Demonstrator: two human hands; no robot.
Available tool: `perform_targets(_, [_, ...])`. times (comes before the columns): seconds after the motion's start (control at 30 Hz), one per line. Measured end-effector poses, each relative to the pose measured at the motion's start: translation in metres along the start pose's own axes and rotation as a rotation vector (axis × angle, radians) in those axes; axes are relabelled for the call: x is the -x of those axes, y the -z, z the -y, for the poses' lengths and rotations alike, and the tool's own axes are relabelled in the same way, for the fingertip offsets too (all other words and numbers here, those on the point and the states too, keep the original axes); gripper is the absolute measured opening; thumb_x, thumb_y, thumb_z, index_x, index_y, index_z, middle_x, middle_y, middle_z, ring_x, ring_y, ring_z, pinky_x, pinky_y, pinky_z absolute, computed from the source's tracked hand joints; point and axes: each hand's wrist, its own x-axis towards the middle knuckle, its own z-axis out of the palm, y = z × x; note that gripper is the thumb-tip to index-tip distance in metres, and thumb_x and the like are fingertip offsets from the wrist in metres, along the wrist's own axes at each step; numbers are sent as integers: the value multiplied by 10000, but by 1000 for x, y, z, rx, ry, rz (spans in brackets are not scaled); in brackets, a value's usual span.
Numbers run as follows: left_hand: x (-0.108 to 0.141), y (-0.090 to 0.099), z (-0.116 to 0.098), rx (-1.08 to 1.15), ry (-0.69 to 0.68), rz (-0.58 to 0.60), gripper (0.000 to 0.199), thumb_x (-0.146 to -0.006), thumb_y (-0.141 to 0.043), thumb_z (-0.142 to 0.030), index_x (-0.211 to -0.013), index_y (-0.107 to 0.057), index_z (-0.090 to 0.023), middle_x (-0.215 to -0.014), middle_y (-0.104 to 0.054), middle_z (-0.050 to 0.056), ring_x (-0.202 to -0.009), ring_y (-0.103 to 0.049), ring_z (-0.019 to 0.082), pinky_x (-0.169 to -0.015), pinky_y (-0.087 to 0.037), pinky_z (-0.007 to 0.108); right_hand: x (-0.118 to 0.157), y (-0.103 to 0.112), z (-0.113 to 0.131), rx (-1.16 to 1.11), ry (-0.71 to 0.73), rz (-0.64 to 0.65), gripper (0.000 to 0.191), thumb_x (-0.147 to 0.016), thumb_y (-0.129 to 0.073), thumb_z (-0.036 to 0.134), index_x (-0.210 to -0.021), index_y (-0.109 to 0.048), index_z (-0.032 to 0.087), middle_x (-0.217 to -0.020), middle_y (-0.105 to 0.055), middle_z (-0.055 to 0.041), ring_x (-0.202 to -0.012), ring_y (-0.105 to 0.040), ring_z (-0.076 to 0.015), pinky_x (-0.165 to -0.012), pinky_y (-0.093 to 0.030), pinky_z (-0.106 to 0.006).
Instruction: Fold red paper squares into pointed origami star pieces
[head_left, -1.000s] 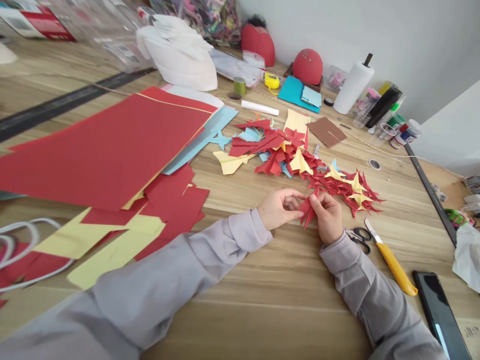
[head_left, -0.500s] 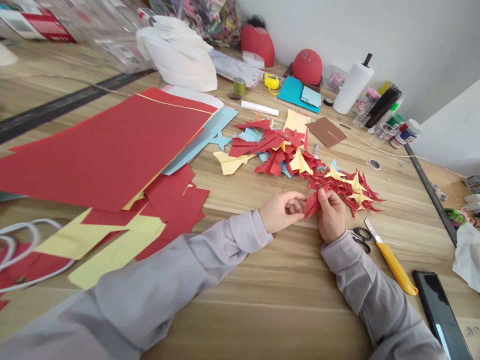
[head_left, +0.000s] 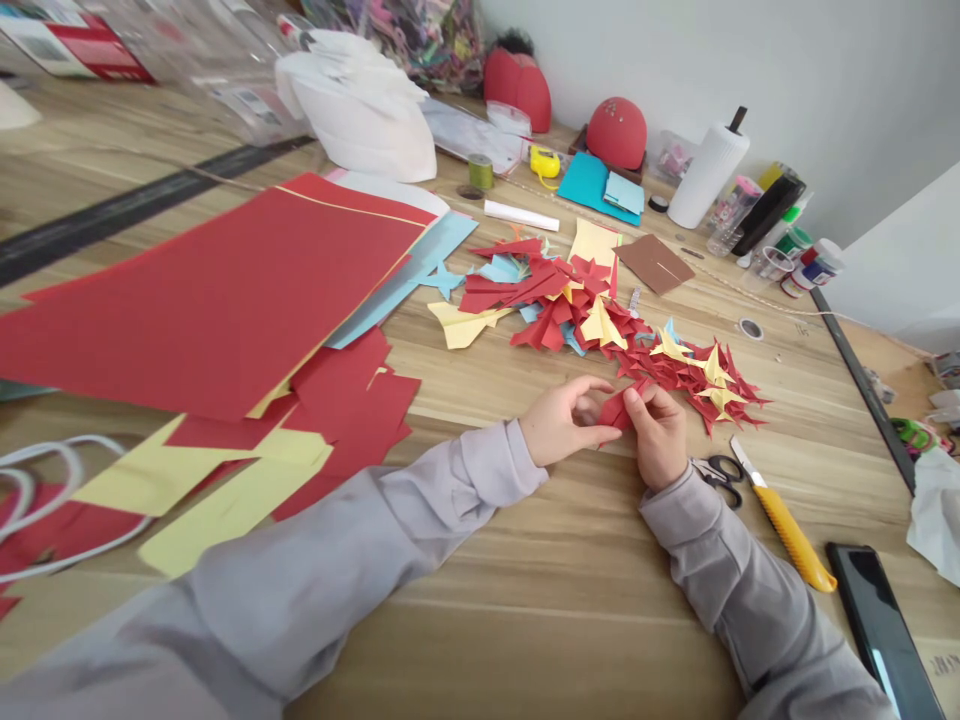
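Observation:
Between my two hands is a small folded piece of red paper, held just above the wooden table. My right hand pinches its right side between thumb and fingers. My left hand is closed on its left edge, thumb below and fingers curled behind. Part of the paper is covered by the fingers. Just beyond the hands lies a heap of folded paper shapes, mostly red with some yellow and blue. Black-handled scissors and a yellow utility knife with its blade out rest beside my right wrist.
Large red paper sheets cover the left, with red and yellow offcuts in front. A white cable loops at the left edge. A phone lies at the lower right. Bottles and a tape measure stand behind.
My left hand has closed in on the red paper and now grips its left edge. The paper has turned and shifted slightly left, with my right thumb moving along.

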Motion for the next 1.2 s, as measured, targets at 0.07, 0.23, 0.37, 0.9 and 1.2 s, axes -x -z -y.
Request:
perform_targets(0.07, [0, 1, 2, -47, 5, 7, 540, -601, -714, -183, -1093, -497, -138, -537, -593, -59, -510, -562, 112, -555, -436, 244, 0, 0, 1, -5, 28, 48, 299, -754, -648, 365, -567, -508, 179, -599, -519, 31, -573, -448, -94, -587, -383, -242])
perform_targets(0.23, [-2, 3, 3, 59, 19, -62, 567, -576, -722, -155, -1106, -523, -121, -565, -637, -31, -532, -606, 136, -577, -477, 266, -1, -1, 1, -6, -23, 136, 257, -760, -637, 375, -618, -546, 181, -620, -520, 31, -552, -431, -87, -547, -358, -235])
perform_targets(0.37, [-2, 3, 2, 94, 34, -108, 611, -570, -736, -169, -1135, -511, -114, -583, -656, -10, -538, -623, 151, -550, -482, 262, -1, -1, 1, 14, -55, 141, 290, -749, -647, 378, -577, -529, 176, -583, -517, 33, -534, -438, -85, -530, -350, -231])
perform_targets(0.9, [-2, 6, -2, -111, -266, -132, 238, -751, -612, -254, -957, -698, -171, -941, -668, 72, -872, -614, 178, -797, -491, 288, -1, 1, 4, 46, -127, 209, 350, -714, -678, 361, -508, -470, 169, -502, -430, 57, -478, -358, -64, -481, -295, -220])
perform_targets(1.2, [-6, 9, -2, 88, -49, -302, 271, -690, -657, -268, -924, -711, -144, -874, -723, 61, -799, -648, 176, -731, -530, 289, 1, 0, -1, -34, -134, 81, 212, -787, -598, 381, -713, -559, 186, -572, -543, 34, -462, -453, -80, -444, -347, -220])
